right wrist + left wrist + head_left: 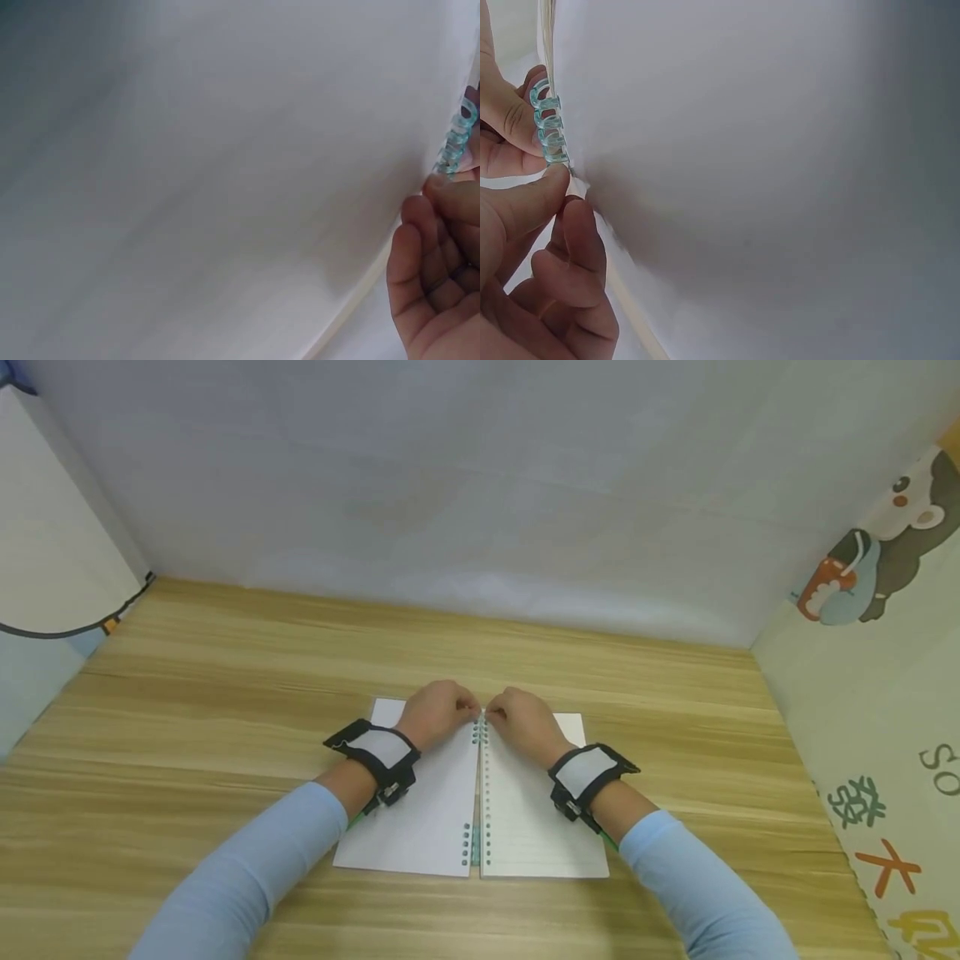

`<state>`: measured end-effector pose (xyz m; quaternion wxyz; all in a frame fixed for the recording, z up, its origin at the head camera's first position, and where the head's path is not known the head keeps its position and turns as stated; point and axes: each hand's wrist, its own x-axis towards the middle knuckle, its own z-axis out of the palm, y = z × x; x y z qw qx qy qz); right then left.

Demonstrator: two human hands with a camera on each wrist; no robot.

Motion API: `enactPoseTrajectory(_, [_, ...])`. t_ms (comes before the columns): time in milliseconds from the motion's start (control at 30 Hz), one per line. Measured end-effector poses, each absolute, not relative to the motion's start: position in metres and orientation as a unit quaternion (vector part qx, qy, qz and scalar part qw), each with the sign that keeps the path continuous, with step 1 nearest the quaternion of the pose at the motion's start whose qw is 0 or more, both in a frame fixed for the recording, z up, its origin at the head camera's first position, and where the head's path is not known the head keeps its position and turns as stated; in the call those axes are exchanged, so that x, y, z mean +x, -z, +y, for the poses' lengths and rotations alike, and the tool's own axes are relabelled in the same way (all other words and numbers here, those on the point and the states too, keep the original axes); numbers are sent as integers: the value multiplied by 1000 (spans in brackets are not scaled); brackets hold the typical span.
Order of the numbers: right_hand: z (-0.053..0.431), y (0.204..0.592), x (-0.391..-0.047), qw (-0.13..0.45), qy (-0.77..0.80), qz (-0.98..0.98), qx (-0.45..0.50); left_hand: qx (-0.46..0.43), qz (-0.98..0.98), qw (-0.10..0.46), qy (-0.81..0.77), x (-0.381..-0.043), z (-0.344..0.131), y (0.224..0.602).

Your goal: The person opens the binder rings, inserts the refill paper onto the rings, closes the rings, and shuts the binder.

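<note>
A loose-leaf notebook lies open, with a blank left page [420, 835] and a lined right page [543, 827]. Clear teal binder rings [550, 131] run along the spine at its top end, and a second set of teal rings [476, 845] is at the bottom end. My left hand [438, 714] pinches the top rings from the left, thumb tip right at their end. From the other side my right hand [525, 722] pinches the same rings, its fingers [406, 262] curled below the page edge. Both sets of fingertips nearly meet over the spine.
The notebook rests on a wood-grain table [675, 710]. A pale wall covering [480, 485] rises behind the table's far edge. Printed panels stand at both sides, the right panel [840, 710] bearing cartoon figures and characters.
</note>
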<state>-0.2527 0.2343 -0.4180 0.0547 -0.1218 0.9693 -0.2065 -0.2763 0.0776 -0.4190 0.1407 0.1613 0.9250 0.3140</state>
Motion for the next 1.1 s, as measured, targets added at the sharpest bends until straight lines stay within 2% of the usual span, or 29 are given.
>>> enactPoseTrajectory(367, [237,419,-247,67,222,966,-112,160,921,134,-330,-269,71,416])
enactPoseTrajectory(700, [239,417,-240,70,224,960,-149,170,924,162,-303,-265,71,416])
enactPoseTrajectory(1100, [240,417,-237,59,218,962,-153,181,922,141,-310,-262,70,419])
